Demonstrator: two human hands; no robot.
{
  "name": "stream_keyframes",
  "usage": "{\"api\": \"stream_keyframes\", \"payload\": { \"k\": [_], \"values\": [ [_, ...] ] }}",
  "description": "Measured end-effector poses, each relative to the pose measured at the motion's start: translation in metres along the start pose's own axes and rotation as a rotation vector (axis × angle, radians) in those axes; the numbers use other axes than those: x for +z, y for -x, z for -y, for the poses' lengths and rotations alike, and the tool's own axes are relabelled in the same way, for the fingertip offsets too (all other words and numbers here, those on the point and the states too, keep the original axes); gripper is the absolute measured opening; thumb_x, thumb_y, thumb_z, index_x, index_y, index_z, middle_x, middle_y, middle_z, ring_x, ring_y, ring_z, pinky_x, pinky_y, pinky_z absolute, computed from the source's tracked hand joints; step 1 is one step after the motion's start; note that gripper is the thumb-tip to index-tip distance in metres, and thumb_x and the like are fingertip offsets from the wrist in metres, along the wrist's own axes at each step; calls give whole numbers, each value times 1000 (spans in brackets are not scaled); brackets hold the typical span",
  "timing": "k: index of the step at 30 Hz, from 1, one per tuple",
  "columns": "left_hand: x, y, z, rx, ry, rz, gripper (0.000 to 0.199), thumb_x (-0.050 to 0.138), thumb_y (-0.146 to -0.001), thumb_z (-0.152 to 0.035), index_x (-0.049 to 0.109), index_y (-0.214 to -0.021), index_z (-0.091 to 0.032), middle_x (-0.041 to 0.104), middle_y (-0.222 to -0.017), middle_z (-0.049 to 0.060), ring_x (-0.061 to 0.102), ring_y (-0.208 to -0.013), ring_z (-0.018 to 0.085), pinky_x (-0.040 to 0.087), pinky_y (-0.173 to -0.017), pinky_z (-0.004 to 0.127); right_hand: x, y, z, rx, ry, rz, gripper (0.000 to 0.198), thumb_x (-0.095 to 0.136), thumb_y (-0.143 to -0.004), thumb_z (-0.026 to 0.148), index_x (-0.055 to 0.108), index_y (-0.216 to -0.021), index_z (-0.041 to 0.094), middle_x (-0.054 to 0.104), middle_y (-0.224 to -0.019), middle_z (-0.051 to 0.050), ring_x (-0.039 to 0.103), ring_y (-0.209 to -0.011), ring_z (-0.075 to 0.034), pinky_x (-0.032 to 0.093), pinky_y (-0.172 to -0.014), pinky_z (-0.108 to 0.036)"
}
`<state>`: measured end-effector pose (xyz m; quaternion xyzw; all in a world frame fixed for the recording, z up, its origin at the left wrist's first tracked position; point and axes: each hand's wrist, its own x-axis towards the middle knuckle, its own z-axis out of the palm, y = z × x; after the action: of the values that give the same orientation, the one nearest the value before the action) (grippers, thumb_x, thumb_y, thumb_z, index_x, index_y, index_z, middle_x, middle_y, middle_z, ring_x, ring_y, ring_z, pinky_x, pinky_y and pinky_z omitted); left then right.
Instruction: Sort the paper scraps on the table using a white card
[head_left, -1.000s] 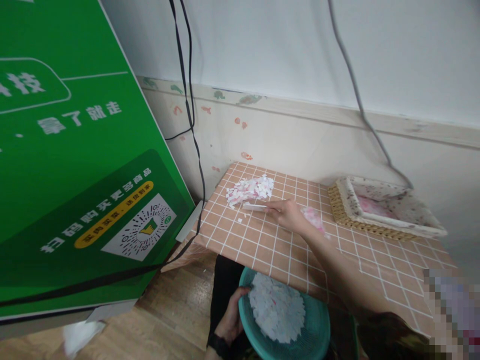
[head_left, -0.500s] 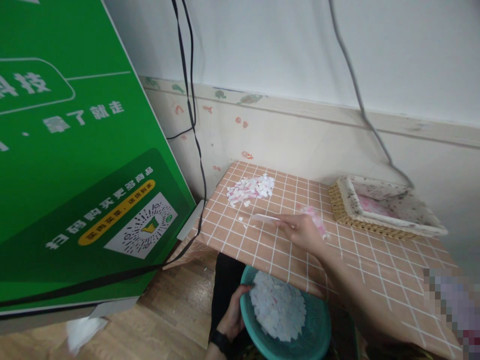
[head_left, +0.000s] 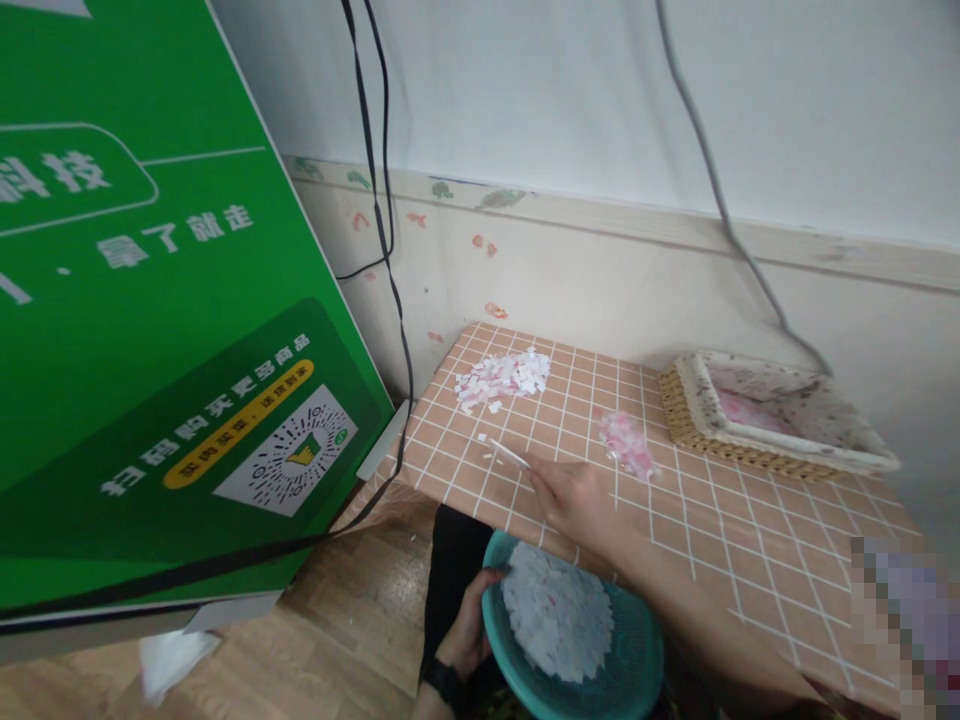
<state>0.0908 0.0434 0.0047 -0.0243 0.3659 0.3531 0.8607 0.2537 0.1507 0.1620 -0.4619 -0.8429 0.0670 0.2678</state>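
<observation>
My left hand [head_left: 471, 622] grips the rim of a teal plastic basket [head_left: 637, 640], below the table's front edge. Small white paper-like pieces [head_left: 559, 612] fill much of it, with a few pink bits among them. My right hand [head_left: 576, 497] is closed on a thin flat white piece [head_left: 508, 453], seen nearly edge-on above the checked tabletop [head_left: 555, 400]. A few small white scraps [head_left: 482, 437] lie by its tip. Farther back sits a loose heap of white and pink pieces [head_left: 504, 377]. Right of my hand is a pink-and-white heap [head_left: 628, 445].
A cloth-lined wicker basket [head_left: 750, 455] with pink bits inside stands at the table's right rear. A tall green panel [head_left: 187, 300] is on the left. Black cables [head_left: 405, 350] hang past the table's left corner. A white bag-like item [head_left: 174, 660] lies on the floor.
My right hand has moved left and toward me with the white piece, which has turned nearly edge-on. The pink heap shows fully. My left hand still holds the teal basket.
</observation>
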Motion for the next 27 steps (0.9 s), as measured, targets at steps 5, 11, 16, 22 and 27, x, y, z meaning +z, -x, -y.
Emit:
{"api": "stream_keyframes", "payload": {
  "k": [5,11,16,22,27],
  "values": [
    [4,0,0,47,-17,-22,32,61,-71,-33,68,-91,-8,73,-69,9,66,-79,28,47,-77,39,12,-3,42,-182,-150,108,34,43,-88,13,56,-119,14,70,-87,-8,65,-71,-15,48,-63,-26],
    [7,2,-3,4,1,-9,36,60,-72,-32,67,-96,-6,73,-74,12,66,-81,29,46,-80,40,15,-20,31,-101,-212,27,30,42,-91,19,59,-115,18,71,-86,-6,65,-71,-15,48,-65,-26],
    [3,1,-2,-17,28,-19,46,60,-73,-33,61,-111,-8,73,-80,12,67,-78,29,47,-79,42,5,-41,-24,108,150,-109,28,44,-90,22,64,-109,18,71,-77,-7,63,-61,-16,42,-58,-26],
    [1,0,0,-23,29,-26,43,60,-73,-33,61,-109,-8,73,-75,10,67,-73,27,48,-74,40,2,-52,-33,88,287,10,31,44,-87,19,62,-112,19,69,-71,-4,61,-59,-16,38,-54,-24],
    [5,4,-3,-18,24,-37,37,59,-74,-32,64,-102,-7,73,-79,12,67,-76,26,48,-75,38,4,-47,-33,86,203,-89,30,43,-88,19,63,-110,18,70,-74,-5,61,-57,-14,41,-55,-25]
  ]
}}
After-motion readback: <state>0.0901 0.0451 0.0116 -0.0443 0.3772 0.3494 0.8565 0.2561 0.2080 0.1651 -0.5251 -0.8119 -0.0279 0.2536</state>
